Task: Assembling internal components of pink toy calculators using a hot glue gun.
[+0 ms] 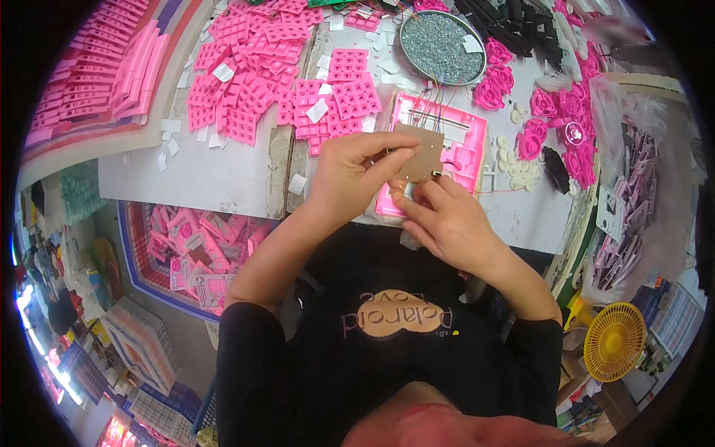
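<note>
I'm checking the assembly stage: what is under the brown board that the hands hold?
Under the brown board, held by the left hand and right hand, lies a pink housing with thin wires. Its middle is covered.

Brown circuit board (pixel 418 153) at centre, held over a bright pink plastic housing (pixel 462 141) with thin red and yellow wires. Pink keypad sheets (pixel 339 93) with white paper slips at 12 o'clock. Grey round tray (pixel 442 47) of silvery screws at 1 o'clock, black parts (pixel 521 30) beside it. Pink round pieces (pixel 555 119) at 2 o'clock. Yellow fan (pixel 614 341) at 4 o'clock. Black shirt (pixel 395 350) with tan heart print at 6 o'clock. Worktable (pixel 216 171) pale grey.
</note>
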{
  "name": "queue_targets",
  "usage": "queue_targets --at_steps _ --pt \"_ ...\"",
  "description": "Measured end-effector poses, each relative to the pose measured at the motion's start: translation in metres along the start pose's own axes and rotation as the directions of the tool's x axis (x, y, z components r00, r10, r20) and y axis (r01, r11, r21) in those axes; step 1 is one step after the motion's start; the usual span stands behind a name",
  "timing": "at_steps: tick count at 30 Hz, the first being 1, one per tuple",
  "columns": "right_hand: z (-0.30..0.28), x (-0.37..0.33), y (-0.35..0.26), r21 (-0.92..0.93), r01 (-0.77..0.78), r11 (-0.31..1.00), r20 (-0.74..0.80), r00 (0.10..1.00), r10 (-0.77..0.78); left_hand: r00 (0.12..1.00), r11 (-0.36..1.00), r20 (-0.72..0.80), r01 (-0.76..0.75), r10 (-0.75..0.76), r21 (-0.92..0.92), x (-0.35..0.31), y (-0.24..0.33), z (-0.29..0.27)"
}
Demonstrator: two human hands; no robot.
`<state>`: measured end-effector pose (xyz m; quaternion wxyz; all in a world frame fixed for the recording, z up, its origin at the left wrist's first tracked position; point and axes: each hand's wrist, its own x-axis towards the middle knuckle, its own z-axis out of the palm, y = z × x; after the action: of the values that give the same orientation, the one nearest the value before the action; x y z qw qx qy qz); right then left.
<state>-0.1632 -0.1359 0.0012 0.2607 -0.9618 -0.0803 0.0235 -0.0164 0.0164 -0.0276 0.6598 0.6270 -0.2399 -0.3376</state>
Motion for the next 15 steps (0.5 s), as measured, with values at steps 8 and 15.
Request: queue_targets --at_steps 8,15 --pt "-0.012 -0.006 0.006 0.255 -0.005 0.967 -0.446 0.887 0.122 0.946 0.859 0.322 -0.151 -0.017 0.489 -0.002 0.024 0.009" --pt "-0.014 -0.01 0.018 0.329 0.014 0.944 -0.342 0.934 0.105 0.907 0.839 0.421 -0.211 -0.023 0.501 0.003 0.029 0.02"
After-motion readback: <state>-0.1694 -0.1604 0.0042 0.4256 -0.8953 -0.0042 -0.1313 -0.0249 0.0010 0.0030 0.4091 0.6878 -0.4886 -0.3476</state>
